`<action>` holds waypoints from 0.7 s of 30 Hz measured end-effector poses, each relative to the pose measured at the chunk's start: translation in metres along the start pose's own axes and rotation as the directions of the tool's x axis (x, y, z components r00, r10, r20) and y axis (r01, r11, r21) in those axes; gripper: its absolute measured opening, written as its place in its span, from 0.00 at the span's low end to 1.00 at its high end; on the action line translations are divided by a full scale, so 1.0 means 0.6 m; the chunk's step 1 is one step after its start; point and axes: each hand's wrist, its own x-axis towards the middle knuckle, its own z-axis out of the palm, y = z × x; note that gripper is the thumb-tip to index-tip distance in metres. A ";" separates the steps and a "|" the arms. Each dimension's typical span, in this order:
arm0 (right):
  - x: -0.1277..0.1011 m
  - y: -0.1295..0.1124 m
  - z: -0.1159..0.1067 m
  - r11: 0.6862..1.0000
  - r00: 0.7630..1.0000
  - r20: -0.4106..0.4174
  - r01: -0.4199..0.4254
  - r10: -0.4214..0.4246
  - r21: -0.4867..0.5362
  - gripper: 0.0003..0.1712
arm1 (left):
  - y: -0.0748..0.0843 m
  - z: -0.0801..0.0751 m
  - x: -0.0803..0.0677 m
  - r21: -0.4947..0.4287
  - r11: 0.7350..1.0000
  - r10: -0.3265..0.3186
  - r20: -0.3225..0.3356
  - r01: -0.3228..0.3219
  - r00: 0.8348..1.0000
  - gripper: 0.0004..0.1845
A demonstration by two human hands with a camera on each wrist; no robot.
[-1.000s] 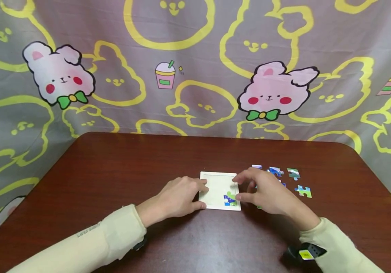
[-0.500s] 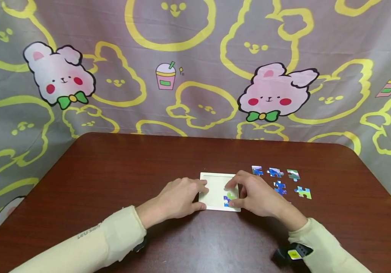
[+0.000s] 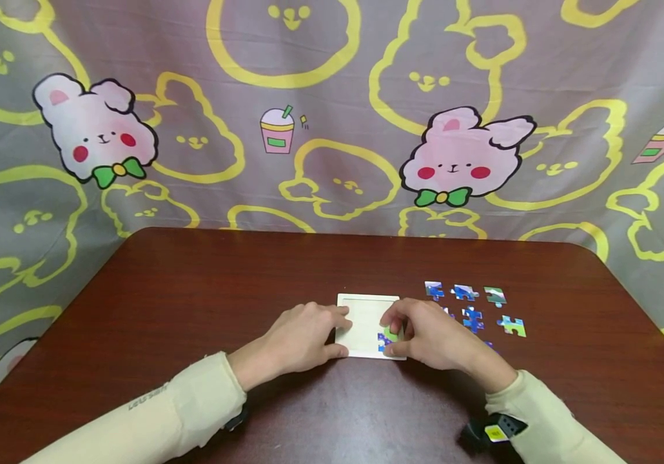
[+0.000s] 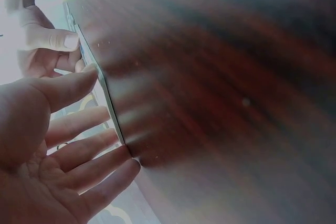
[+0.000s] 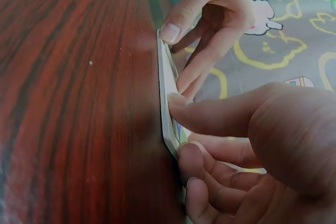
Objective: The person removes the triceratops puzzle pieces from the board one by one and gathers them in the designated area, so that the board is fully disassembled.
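Note:
A white square puzzle tray [image 3: 361, 314] lies on the dark wooden table [image 3: 204, 290]. My left hand [image 3: 323, 332] rests against its left edge, fingers nearly straight, thumb at the front edge; the left wrist view shows these fingers [image 4: 79, 129] along the tray's rim [image 4: 102, 95]. My right hand [image 3: 410, 335] is curled over the tray's near right corner, pinching a green and blue puzzle piece [image 3: 389, 334] that sits in the tray. In the right wrist view its fingertips [image 5: 181, 100] press the tray [image 5: 165, 85].
Several loose puzzle pieces lie on the table right of the tray: a blue one [image 3: 463, 292], a green and white one [image 3: 495, 296], another blue one [image 3: 472, 318], a light green one [image 3: 512, 326]. A rabbit-print cloth [image 3: 332, 116] hangs behind the table.
My right hand has moved left onto the tray's near right corner and closed over the piece there, uncovering loose pieces beside it. The left hand has stayed on the tray's left edge.

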 end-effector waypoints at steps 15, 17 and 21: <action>-0.004 -0.003 0.001 1.000 1.000 -0.013 -0.008 0.009 0.015 0.16 | 0.001 0.000 0.000 -0.005 1.000 -0.004 -0.004 0.004 1.000 0.21; -0.005 -0.003 0.000 1.000 1.000 -0.010 0.008 -0.008 0.022 0.16 | 0.001 0.000 0.000 -0.004 1.000 -0.006 -0.002 0.006 1.000 0.21; -0.007 -0.001 0.000 0.999 1.000 -0.024 0.019 -0.018 0.048 0.17 | 0.002 -0.001 0.000 -0.003 1.000 -0.010 0.002 0.010 1.000 0.21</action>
